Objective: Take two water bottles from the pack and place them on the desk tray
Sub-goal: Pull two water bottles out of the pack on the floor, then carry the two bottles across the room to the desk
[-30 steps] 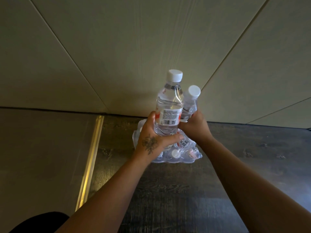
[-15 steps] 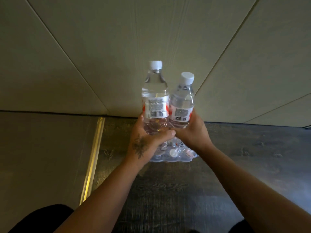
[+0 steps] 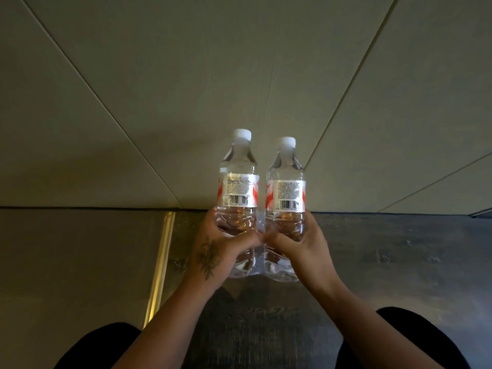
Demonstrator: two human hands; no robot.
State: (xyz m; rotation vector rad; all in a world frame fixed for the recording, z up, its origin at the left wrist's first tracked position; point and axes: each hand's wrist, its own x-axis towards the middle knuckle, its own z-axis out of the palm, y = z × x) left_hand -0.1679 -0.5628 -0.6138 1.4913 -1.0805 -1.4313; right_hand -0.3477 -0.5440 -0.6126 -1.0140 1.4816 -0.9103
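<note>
Two bare forearms reach forward over a dark wood floor [image 3: 399,262]. The left hand [image 3: 215,251] – tattooed – wraps its fingers around one water bottle [image 3: 238,187]; the right hand [image 3: 303,249] grips a second bottle [image 3: 286,193] just beside it, both upright, white-capped, before a pale panelled wall [image 3: 186,89].

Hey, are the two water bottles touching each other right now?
Cannot tell. In the head view the left bottle and right bottle show a gap at the labels, but lower down their outlines meet.

Dim, warm-toned light, soft shadow on the wall [image 3: 186,145], slight softness throughout, and wide-angle bending of lines toward the edges.
</note>
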